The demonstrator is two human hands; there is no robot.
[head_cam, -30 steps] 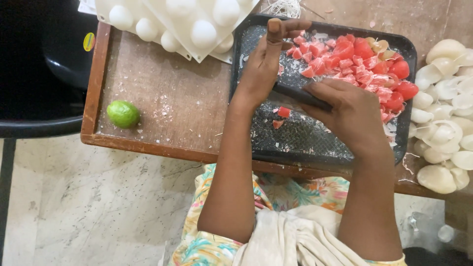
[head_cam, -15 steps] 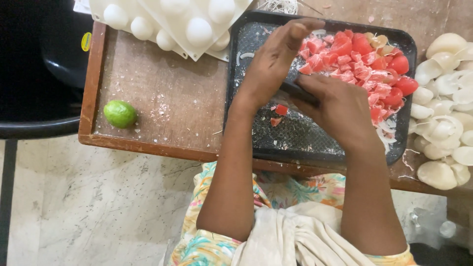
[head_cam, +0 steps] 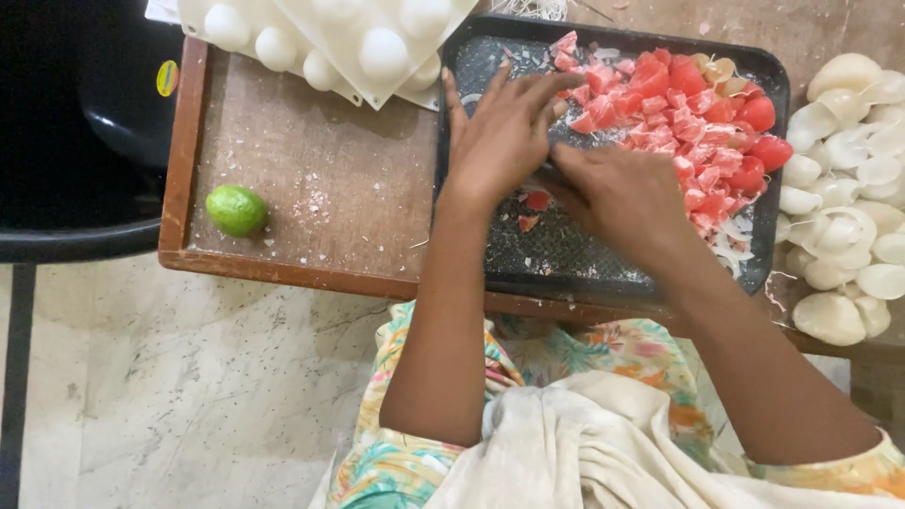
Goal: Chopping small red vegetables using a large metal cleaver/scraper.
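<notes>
Two hands (head_cam: 566, 160) amid glossy red cubes (head_cam: 688, 123), pebbled black tray (head_cam: 566, 254).

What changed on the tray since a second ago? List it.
The left hand, whose fingers were raised at the tray's far edge, has dropped flat beside the tomato pieces. The right hand has hardly moved; what it grips is hidden. The lime, egg trays and white shells stayed put.

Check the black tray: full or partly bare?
Partly bare. Red chopped pieces heap in the black tray's far right; its near part holds only scraps.
</notes>
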